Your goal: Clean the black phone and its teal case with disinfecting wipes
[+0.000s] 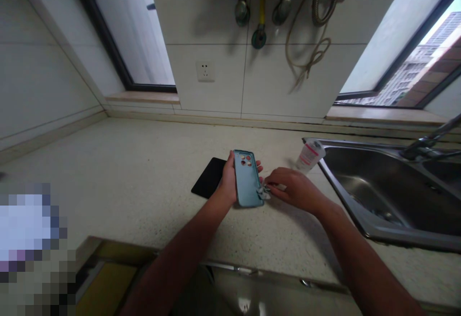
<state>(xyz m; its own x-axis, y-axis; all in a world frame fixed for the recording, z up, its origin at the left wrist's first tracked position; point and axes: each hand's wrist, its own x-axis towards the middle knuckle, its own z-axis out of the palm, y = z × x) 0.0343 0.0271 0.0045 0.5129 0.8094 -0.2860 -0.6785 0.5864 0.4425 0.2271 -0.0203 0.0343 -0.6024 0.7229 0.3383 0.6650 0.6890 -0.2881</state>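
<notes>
My left hand [228, 179] is wrapped round a blue-green phone case [248, 180], its hollow inner side facing me and camera holes at the top. Fingertips of that hand show past the case's right edge. My right hand [288, 185] pinches a small crumpled greyish wipe [264, 191], which touches the case's lower right edge. Behind the left hand, a flat black slab [209, 178], which looks like a phone, lies on the counter, partly hidden by the hand.
A clear plastic bottle with red and white print [310, 154] stands beside the steel sink [342, 205] on the right. The pale speckled counter [144, 172] runs along a tiled wall with a socket [205, 71] and hoses. A faucet [425, 145] reaches over the sink.
</notes>
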